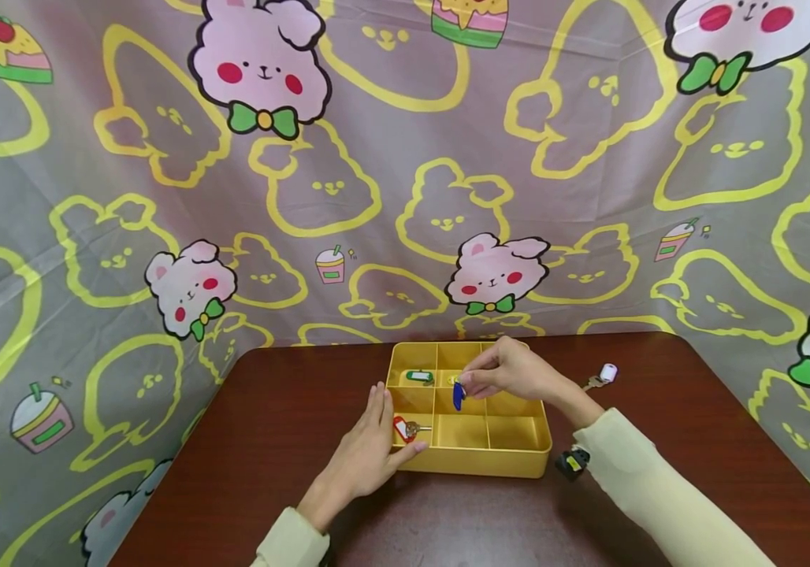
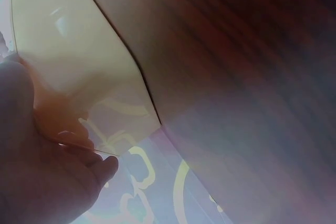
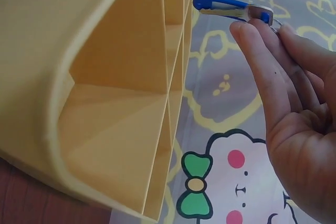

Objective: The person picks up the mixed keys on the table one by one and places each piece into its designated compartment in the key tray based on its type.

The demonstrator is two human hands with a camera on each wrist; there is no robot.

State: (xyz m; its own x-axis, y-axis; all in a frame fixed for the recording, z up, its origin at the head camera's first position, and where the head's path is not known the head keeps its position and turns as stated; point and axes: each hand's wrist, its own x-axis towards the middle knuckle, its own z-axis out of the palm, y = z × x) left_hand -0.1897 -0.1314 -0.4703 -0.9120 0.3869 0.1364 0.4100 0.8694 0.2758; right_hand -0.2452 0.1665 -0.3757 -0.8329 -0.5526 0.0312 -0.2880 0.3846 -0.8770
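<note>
A yellow divided tray [image 1: 476,463] with compartments in two rows lies on the table. My left hand [image 1: 365,449] touches its left front corner, fingers straight along the left side and thumb at the front rim. Over the middle column, my right hand [image 1: 507,370] pinches a blue key tag [image 1: 458,396]; a key [image 3: 223,12] hangs with it in the right wrist view. A red key tag [image 1: 403,429] with a key lies in the front left compartment, and a green key tag [image 1: 419,376] in the back left one. Something small and yellow [image 1: 454,379] shows beside the right fingertips.
On the dark brown table [image 1: 270,441], right of the tray, lies a key with a white and purple tag [image 1: 608,373]. A patterned curtain [image 1: 391,197] hangs behind the table and along both sides. A black wrist camera [image 1: 572,463] sits under the right sleeve.
</note>
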